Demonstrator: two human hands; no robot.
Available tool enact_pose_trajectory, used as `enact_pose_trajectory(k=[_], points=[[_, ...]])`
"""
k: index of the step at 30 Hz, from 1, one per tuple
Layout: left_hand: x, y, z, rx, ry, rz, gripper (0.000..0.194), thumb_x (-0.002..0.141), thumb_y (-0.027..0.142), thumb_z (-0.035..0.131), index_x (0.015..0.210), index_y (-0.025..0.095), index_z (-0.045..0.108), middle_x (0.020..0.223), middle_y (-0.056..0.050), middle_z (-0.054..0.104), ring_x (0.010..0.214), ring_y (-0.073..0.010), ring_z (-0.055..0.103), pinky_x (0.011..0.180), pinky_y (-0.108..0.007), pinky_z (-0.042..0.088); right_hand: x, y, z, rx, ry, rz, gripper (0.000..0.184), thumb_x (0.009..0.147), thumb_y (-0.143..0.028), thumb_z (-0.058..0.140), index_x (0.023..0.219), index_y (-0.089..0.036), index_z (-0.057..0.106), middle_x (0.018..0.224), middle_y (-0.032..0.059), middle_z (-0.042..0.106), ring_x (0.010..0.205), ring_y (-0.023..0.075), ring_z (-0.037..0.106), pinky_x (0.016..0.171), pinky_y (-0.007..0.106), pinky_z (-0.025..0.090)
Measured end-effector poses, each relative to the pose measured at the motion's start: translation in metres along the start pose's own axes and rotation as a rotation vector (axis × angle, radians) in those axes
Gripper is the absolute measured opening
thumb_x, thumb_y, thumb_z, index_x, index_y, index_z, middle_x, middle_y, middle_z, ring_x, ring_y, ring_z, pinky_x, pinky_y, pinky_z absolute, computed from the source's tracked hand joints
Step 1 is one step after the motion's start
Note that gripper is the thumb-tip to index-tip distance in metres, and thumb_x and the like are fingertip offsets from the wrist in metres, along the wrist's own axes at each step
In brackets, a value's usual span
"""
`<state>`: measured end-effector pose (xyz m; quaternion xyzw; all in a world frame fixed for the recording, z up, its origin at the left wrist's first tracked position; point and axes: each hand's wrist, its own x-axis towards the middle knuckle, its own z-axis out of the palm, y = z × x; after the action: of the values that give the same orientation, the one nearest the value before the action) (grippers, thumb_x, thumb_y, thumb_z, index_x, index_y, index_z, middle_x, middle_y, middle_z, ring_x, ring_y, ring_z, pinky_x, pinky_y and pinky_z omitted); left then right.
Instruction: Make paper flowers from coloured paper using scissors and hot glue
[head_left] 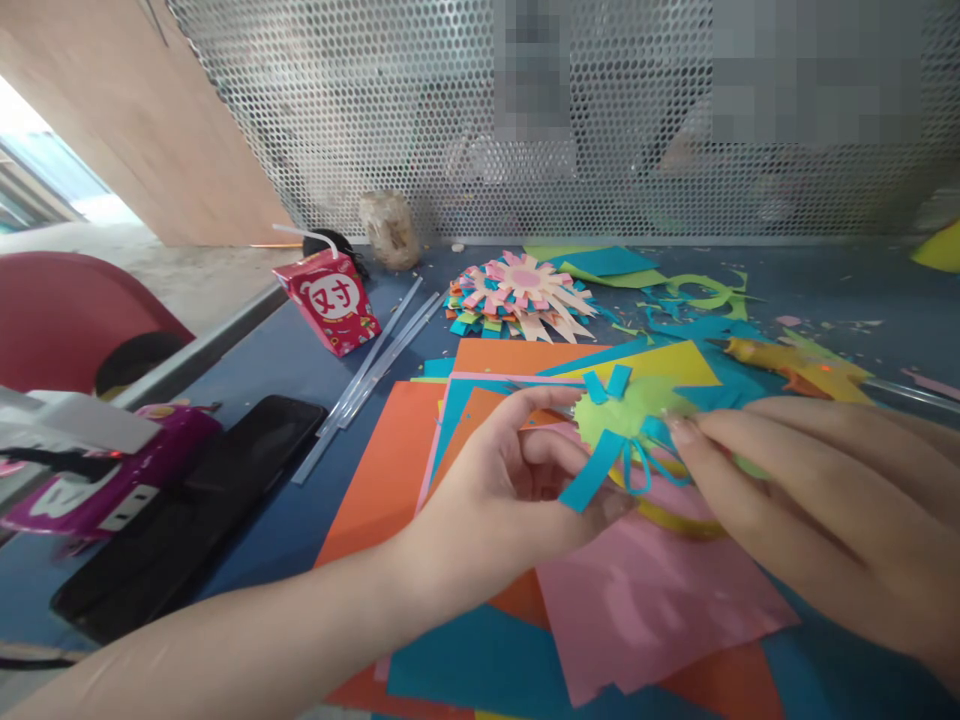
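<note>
My left hand grips the left edge of a light green paper disc, with the thumb below and fingers curled at its rim. Blue paper strips stick out around the disc, and one longer blue strip hangs over my left thumb. On the disc's right side, the fingertips of my right hand press together on a small blue paper strip. Thin blue paper loops dangle just beneath. Under both hands lie a pink sheet and orange sheets.
A yellow glue gun lies at the right. Finished paper rosettes are stacked at the back beside glue sticks, a red drink carton and a jar. At left are a black phone and a purple device.
</note>
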<state>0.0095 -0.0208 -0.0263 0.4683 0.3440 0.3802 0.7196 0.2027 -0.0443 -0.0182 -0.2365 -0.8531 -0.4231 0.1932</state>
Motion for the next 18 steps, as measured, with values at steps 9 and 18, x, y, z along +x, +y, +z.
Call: enact_pose_trajectory(k=[9,18], points=[[-0.0023,-0.0007,-0.0023,-0.015,-0.037,-0.041,0.048,0.064,0.0,0.065,0.102,0.017,0.041,0.055,0.01,0.053,0.059,-0.007,0.055,0.069,-0.023,0.044,0.0024,0.0041,-0.0039,-0.005,-0.007,-0.04,0.011,0.088,-0.019,0.051,0.09,-0.012,0.059,0.077,0.0093,0.065,0.063,0.0237,0.06,0.053,0.037,0.046],[-0.0015,-0.0045,-0.0011,-0.067,-0.014,-0.079,0.06,0.053,-0.002,0.073,0.099,0.019,0.042,0.055,0.012,0.053,0.058,-0.006,0.054,0.071,-0.024,0.044,0.0012,0.0054,-0.0041,0.001,-0.017,-0.037,0.012,0.085,-0.021,0.057,0.09,-0.011,0.06,0.077,0.0106,0.064,0.065,0.0248,0.059,0.056,0.038,0.044]])
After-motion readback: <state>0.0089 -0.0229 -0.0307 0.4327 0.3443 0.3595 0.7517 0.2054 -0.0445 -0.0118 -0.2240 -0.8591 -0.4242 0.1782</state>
